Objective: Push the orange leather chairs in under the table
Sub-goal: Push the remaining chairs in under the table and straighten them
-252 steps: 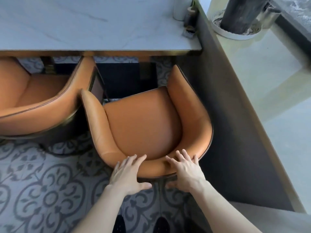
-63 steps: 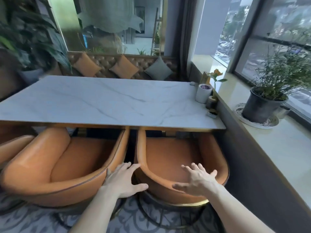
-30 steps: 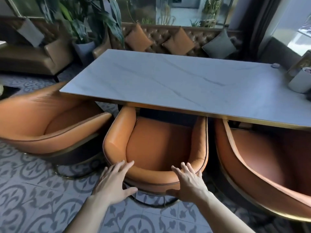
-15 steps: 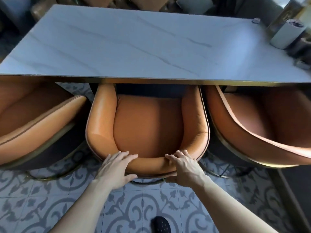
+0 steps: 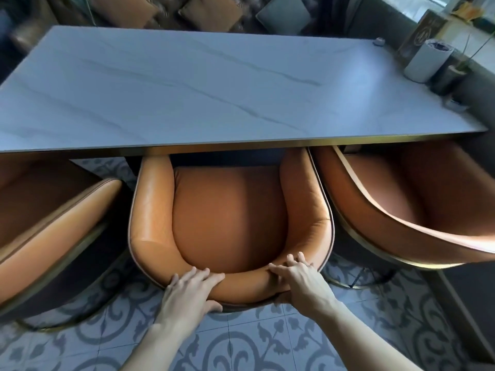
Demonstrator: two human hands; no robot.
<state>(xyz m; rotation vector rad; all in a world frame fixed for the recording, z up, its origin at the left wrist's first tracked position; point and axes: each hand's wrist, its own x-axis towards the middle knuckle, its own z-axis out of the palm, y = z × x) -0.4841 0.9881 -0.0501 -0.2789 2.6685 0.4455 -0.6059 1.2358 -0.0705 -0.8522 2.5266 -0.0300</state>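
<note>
The middle chair (image 5: 230, 218) stands with its arm fronts just under the desk (image 5: 187, 84) edge. It looks heavy, with soft padding. Left hand (image 5: 188, 290) and right hand (image 5: 300, 279) each have their grip folded over the back rim, a firm place.
</note>
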